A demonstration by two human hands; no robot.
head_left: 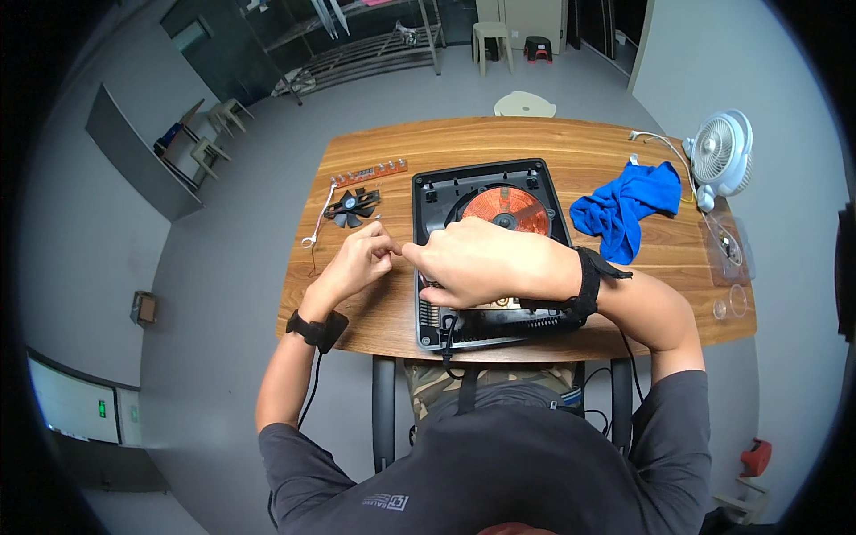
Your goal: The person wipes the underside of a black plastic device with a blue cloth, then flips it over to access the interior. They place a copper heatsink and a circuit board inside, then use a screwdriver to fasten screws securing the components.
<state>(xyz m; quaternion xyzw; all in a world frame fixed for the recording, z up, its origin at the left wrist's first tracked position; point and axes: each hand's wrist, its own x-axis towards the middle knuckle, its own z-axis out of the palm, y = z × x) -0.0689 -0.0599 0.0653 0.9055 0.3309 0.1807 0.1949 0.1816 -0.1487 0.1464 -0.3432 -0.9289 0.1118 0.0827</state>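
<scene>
An opened black induction cooker base [546,183] lies on the wooden table in front of me, its round copper coil [481,203] showing in the upper half. My right hand [486,259] reaches across it, fingers curled toward the left edge, and covers much of the lower half. Just outside that edge is my left hand [361,259], thumb and fingers pinched together. The fingertips of both hands nearly meet; whatever they hold is too small or hidden to name. Beyond my left hand lie a small black fan [350,208] and a narrow orange-brown circuit board [370,172] with a white wire.
To the right are a crumpled blue cloth [629,207], a white desk fan [722,156] and a clear plastic tray [720,254] with small parts. A black cord [448,337] leaves the base's near edge. Behind the table stands a pale stool [524,104].
</scene>
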